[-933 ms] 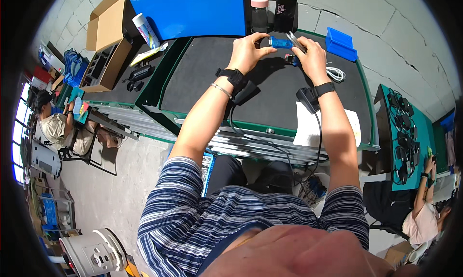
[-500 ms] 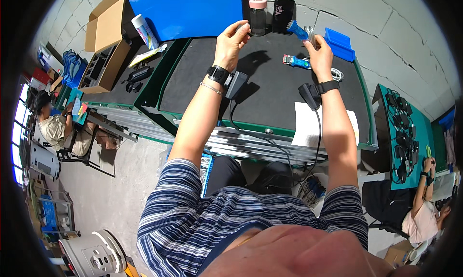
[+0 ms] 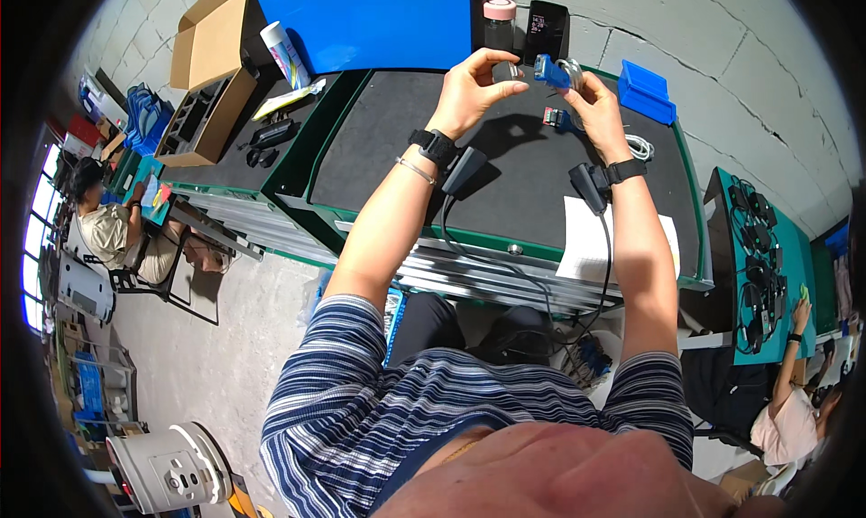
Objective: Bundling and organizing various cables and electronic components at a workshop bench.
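My left hand [image 3: 474, 92] pinches a small dark grey block with a metallic end [image 3: 506, 72] between thumb and fingers. Just to its right, my right hand [image 3: 595, 112] grips a blue cable adapter [image 3: 549, 71] with its bundled grey cable [image 3: 572, 71]. The block and the adapter face each other with a narrow gap between them. Below, on the black mat, lies a second blue adapter [image 3: 561, 119], partly hidden by my right hand. A coiled pale cable [image 3: 640, 147] rests beside my right wrist.
Behind my hands stand a pink-lidded jar [image 3: 499, 27] and an upright phone [image 3: 546, 33]. A blue bin [image 3: 647, 92] sits at the mat's right edge, white paper [image 3: 586, 243] at the front. An open cardboard box [image 3: 203, 121] and spray can [image 3: 285, 56] stand left. Other people sit on both sides.
My left hand has moved right and turned, so the grey block shows and is now close to the blue adapter. The adapter in my right hand has tilted to nearly level.
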`<state>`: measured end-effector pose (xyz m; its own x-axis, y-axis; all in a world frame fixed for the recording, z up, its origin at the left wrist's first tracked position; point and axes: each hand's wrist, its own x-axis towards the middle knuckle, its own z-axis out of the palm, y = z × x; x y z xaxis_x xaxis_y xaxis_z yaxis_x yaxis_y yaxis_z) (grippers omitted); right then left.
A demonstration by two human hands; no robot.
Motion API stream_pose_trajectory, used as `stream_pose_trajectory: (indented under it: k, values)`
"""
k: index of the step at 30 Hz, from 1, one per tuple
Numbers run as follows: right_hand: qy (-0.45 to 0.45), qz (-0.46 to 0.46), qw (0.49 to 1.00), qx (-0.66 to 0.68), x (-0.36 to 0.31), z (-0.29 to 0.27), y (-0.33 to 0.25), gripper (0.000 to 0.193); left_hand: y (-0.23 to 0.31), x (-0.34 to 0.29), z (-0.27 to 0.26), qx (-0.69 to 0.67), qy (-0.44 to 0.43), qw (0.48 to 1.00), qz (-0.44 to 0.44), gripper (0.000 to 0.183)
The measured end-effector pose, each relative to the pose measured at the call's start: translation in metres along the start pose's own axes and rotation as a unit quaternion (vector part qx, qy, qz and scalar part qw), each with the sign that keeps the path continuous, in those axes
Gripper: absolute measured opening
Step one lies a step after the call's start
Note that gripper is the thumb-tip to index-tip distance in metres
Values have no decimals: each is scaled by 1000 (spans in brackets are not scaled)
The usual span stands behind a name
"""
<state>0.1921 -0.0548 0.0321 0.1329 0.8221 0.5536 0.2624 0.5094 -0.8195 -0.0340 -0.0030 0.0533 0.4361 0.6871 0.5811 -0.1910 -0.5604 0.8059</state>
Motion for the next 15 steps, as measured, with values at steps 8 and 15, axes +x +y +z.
stream_pose_trajectory:
  k: [8,15]
  values:
    - [-1,-26,983,-182,-1,-4,4,19,8,-4,7,199,41,979,-4,42]
    - [24,-101,950,-296,-2,-4,-4,19,5,-3,6,211,45,976,20,43]
